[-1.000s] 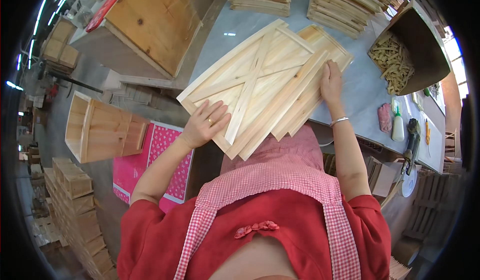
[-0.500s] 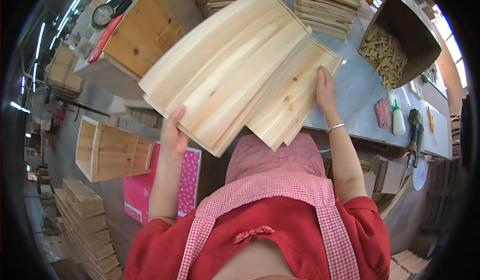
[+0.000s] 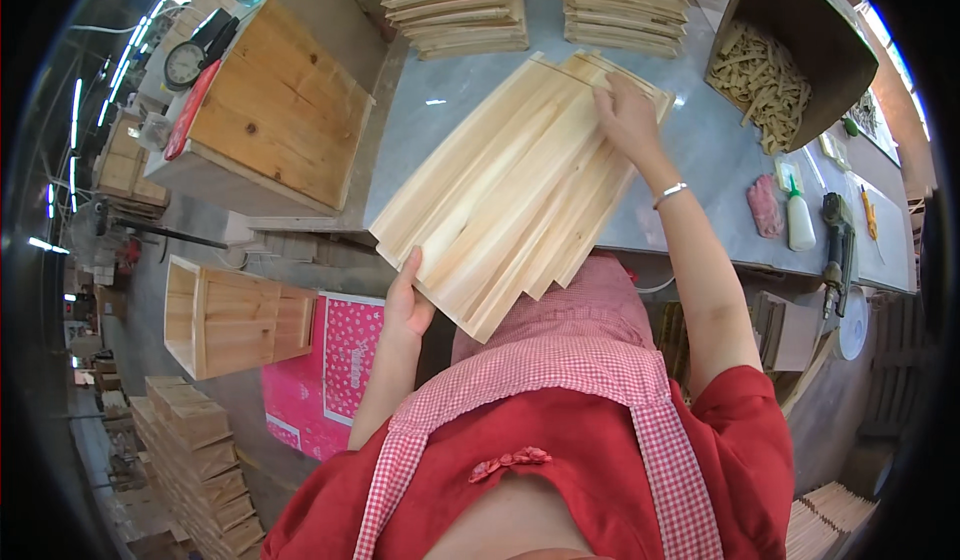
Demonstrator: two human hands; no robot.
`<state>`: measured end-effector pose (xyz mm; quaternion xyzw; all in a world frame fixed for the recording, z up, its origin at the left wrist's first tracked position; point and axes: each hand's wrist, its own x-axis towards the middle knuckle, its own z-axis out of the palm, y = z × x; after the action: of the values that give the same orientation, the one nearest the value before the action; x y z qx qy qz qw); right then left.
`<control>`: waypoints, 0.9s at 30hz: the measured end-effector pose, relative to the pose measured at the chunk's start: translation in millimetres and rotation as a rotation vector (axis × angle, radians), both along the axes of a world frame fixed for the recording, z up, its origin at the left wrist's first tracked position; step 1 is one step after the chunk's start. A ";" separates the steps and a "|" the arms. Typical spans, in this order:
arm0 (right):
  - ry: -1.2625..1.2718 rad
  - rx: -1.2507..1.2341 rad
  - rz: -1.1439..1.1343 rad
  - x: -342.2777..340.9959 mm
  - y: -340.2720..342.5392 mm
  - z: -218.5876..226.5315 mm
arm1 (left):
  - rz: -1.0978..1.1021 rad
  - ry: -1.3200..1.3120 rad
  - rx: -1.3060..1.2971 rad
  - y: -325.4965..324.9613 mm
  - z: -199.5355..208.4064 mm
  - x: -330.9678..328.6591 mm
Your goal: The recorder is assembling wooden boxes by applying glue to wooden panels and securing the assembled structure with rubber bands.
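Note:
A few pale wooden panels (image 3: pixel 490 190) lie fanned over one another in front of me, tilted above the near edge of the grey worktable (image 3: pixel 410 170). My left hand (image 3: pixel 407 298) grips their lower left corner, thumb on top and the other fingers hidden beneath. At the upper right end, my right hand (image 3: pixel 628 115) is closed over the panels, its fingers bent against the wood. A thin groove runs across the panels near their far end.
Two stacks of wooden panels (image 3: pixel 455 5) stand at the back. To the right are a box of rubber bands (image 3: pixel 760 85), a pink cloth (image 3: pixel 765 207), a white glue bottle (image 3: pixel 799 222) and a power tool (image 3: pixel 836 245). A wooden crate (image 3: pixel 245 320) is at lower left.
The panels have come down and nearer the tabletop, and they overlap more closely. My right hand has moved up and left onto their far end; my left hand has shifted right.

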<state>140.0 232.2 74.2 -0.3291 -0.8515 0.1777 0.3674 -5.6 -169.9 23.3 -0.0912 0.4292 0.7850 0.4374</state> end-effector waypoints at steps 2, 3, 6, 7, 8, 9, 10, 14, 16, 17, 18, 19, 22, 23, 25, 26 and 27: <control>-0.076 -0.031 -0.002 -8.4 9.7 -2.3 | 0.011 0.078 -0.045 4.4 8.8 7.9; -0.218 0.003 0.000 -17.1 13.1 -7.5 | 0.023 0.148 -0.056 5.3 10.6 11.3; -0.389 -0.035 0.005 -34.6 -2.5 4.4 | 0.065 0.249 -0.124 -3.9 15.3 21.1; -0.413 -0.102 0.001 -39.1 -9.7 14.2 | 0.092 0.283 -0.177 -7.0 15.9 23.8; -0.411 -0.105 -0.003 -41.0 -22.2 22.3 | 0.087 0.286 -0.179 -15.5 13.4 23.4; -0.370 -0.033 0.043 -39.5 -37.6 30.2 | 0.097 0.283 -0.235 -28.1 9.8 21.2; -0.328 0.038 0.081 -35.7 -46.2 33.8 | 0.100 0.280 -0.291 -38.0 10.0 19.8; -0.192 0.009 0.145 -28.5 -41.6 17.6 | 0.127 -0.026 -0.205 -66.1 18.9 22.9; -0.185 0.118 -0.021 -28.9 -25.0 -1.8 | 0.060 -0.060 -0.178 -65.0 16.6 23.2; -0.182 0.117 -0.030 -27.2 -17.8 -7.6 | -0.001 -0.097 -0.150 -62.2 16.4 22.4; -0.291 0.016 -0.023 -26.4 -14.4 -8.8 | -0.006 -0.093 -0.150 -58.7 16.9 22.5; -0.399 -0.086 -0.016 -26.1 -10.8 -9.5 | -0.010 -0.049 -0.163 -53.3 17.6 23.0; -0.378 -0.090 -0.030 -25.2 -1.8 -8.5 | -0.034 0.002 -0.147 -40.2 18.8 17.2; -0.377 -0.093 -0.040 -24.9 3.6 -8.4 | -0.045 0.006 -0.120 -35.4 18.4 14.7; -0.316 -0.074 -0.066 -26.5 15.0 -10.2 | -0.044 0.001 -0.101 -21.7 15.9 9.2; -0.316 -0.079 -0.074 -26.0 20.2 -11.8 | -0.035 -0.006 -0.082 -15.3 14.0 6.8; -0.335 -0.088 -0.083 -26.6 25.4 -13.0 | -0.039 -0.006 -0.086 -11.0 11.3 4.0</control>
<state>113.4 257.6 61.2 -0.4047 -0.8779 0.1422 0.2128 -1.6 -181.0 34.6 -0.1036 0.4630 0.7568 0.4496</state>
